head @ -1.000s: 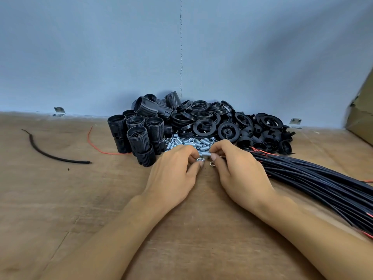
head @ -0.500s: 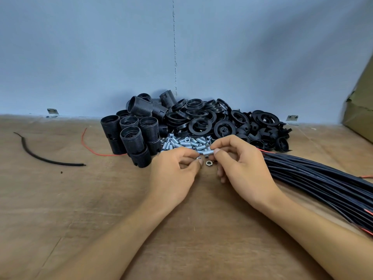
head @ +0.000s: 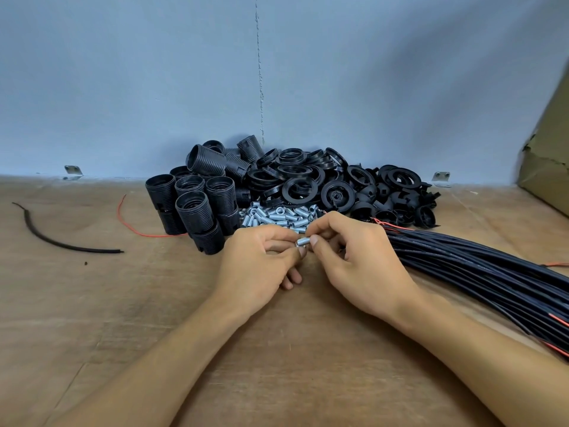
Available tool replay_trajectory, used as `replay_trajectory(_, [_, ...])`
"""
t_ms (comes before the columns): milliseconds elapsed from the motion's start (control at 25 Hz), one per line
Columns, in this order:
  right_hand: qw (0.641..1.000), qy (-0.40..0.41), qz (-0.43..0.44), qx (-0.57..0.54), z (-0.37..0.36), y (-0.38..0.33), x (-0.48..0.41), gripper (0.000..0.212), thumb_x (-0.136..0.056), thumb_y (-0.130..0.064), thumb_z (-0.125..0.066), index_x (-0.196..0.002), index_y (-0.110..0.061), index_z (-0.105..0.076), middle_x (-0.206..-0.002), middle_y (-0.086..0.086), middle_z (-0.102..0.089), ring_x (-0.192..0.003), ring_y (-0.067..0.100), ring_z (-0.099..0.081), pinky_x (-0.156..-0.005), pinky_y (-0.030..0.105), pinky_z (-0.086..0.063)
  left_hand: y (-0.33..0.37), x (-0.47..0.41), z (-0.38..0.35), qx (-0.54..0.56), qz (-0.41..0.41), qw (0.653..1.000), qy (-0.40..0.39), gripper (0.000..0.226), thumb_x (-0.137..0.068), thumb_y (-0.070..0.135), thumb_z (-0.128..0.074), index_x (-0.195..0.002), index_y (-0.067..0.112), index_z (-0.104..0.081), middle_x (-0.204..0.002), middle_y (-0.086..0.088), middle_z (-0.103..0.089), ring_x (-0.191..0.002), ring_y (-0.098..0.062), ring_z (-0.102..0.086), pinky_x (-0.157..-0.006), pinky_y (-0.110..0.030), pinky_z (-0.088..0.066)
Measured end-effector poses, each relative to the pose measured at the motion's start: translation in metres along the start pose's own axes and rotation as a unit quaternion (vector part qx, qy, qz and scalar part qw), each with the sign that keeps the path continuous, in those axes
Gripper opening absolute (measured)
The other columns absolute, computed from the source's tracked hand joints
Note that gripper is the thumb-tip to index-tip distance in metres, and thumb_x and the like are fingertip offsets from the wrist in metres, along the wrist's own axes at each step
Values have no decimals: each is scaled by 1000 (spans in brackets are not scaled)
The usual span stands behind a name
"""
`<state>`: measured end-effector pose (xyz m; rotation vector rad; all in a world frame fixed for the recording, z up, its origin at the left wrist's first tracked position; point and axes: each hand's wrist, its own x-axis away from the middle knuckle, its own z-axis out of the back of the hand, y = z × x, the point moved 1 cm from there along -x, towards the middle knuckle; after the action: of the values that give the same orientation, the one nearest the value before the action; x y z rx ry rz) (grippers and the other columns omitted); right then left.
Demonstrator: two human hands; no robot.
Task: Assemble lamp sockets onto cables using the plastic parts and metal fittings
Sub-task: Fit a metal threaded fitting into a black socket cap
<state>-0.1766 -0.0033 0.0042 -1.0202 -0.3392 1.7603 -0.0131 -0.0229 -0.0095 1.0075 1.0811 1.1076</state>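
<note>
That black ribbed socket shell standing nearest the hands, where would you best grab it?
Probably round the upper ribbed wall of the front socket shell, thumb and fingers on opposite sides, coming from the front-left. It stands mouth-up, other shells crowd behind and right of it, and its front-left is open. The ribs should resist slipping.

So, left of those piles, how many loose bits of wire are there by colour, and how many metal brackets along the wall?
Black cable offcut: 1
Loose red wire: 1
Metal brackets: 2, one at each end of the wall
Total: 4
</note>
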Motion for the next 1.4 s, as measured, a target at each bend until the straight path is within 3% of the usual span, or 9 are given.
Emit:
replay_trajectory(320, [1000,-5,-19,-22,4,1,-3,13,-95,-15,-63,-93,-28,-66,-66,-8,-66,-55,15,-56,-54,14,-41,-1,-1,0,18,-20,1000,3,13,-89,7,-77,-94,13,-67,-74,-4,-76,-48,-21,-66,-43,-24,-49])
replay_trajectory(480, [995,-27,-33,-87,8,1,-3,12,-96,-18,-63,-96,-29,-67,-63,-16,-64,-56,27,-59,-59,43,-55,-1,-2,3,25,-50,998,11,14,-87,10,-79,-92,14,-66,-74,-3,-76,-43,-22,-63,-41,-26,-47])
replay_trajectory(600, [992,-35,-45,-113,9,3,-2,13,-97,-19,-62,-99,-30,-68,-62,-6,-65,-58,30,-62,-60,49,-56,-1,-4,6,69,-46,997,-5,13,-86,8,-79,-93,12,-69,-75,-8,-76,-46,-24,-64,-43,-26,-48])
replay_trajectory(720, [992,-29,-48,-112,8,3,-1,14,-98,-21,-61,-101,-32,-68,-62,7,-64,-56,28,-62,-62,48,-56,0,-4,6,114,-22,993,-24,14,-85,7,-79,-97,10,-73,-80,-12,-77,-55,-27,-71,-48,-26,-54])
replay_trajectory(960, [992,3,-54,-118,8,3,-1,12,-98,-23,-61,-104,-28,-70,-60,5,-63,-55,26,-62,-62,47,-56,1,-4,7,168,-4,984,-52,14,-90,8,-72,-104,8,-73,-89,-12,-79,-75,-30,-78,-61,-28,-61])
replay_trajectory(1280, [978,-17,-104,-179,5,-1,-4,14,-101,-20,-58,-98,-19,-71,-58,-12,-63,-49,11,-56,-53,25,-52,-1,-4,8,121,-50,991,-37,22,-90,3,-73,-97,24,-76,-94,-5,-80,-75,-26,-77,-62,-25,-59])
replay_trajectory(1400, [983,-12,-117,-141,4,-3,-4,37,-103,-38,-50,-79,-15,-67,-50,-12,-57,-42,4,-50,-48,21,-43,0,-4,6,102,-65,992,-36,22,-89,4,-75,-95,25,-77,-94,-2,-80,-68,-25,-76,-60,-24,-57])
